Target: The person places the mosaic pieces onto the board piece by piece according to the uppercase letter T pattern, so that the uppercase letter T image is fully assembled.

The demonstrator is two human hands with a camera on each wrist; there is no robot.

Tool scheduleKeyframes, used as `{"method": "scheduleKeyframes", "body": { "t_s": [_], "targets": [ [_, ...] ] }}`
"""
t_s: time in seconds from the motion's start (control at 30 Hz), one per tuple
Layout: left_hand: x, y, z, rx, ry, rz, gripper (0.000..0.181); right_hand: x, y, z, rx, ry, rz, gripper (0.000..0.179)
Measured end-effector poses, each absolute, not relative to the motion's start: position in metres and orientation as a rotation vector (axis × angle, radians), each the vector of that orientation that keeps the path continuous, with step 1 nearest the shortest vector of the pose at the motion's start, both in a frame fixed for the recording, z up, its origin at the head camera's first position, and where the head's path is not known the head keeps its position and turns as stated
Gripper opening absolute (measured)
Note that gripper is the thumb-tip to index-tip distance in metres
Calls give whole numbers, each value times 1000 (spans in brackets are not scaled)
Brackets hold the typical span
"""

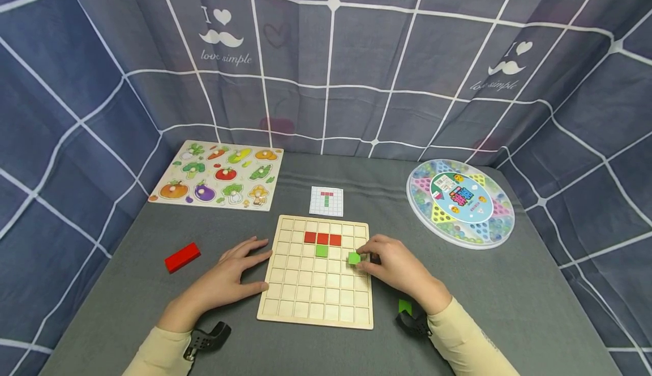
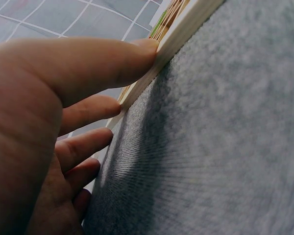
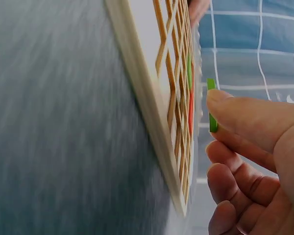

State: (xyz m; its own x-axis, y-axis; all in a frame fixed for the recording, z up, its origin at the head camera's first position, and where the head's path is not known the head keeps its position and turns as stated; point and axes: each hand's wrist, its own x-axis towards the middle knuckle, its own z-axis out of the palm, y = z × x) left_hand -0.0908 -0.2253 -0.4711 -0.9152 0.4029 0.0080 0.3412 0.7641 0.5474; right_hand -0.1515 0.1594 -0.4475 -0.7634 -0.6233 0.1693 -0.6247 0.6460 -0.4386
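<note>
A wooden grid board (image 1: 292,294) lies on the grey table. Near its top sit a row of three red square tiles (image 1: 322,239), with one green tile (image 1: 322,251) under the middle one. My right hand (image 1: 394,263) pinches another green tile (image 3: 212,105) between thumb and finger, held above the board's right side. On the left, my left hand (image 1: 229,277) touches the board's edge with its thumb and fingertips, the fingers fairly straight. Behind the board lies a small pattern card (image 1: 333,209) showing a red and green T shape.
A red block or stack (image 1: 182,257) lies at the left. Another green piece (image 1: 404,307) is by the right wrist, partly hidden. A vegetable puzzle board (image 1: 219,180) stands back left, a round game box (image 1: 460,203) back right. A grid-patterned curtain (image 1: 305,36) surrounds the table.
</note>
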Motion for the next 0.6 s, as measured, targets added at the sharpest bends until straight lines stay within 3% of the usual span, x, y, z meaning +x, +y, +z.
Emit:
{"method": "scheduleKeyframes", "body": {
  "t_s": [0.6],
  "targets": [
    [-91,-226,-472,631,2857,861,69,-146,97,-449,1212,-2800,704,20]
  ]
}}
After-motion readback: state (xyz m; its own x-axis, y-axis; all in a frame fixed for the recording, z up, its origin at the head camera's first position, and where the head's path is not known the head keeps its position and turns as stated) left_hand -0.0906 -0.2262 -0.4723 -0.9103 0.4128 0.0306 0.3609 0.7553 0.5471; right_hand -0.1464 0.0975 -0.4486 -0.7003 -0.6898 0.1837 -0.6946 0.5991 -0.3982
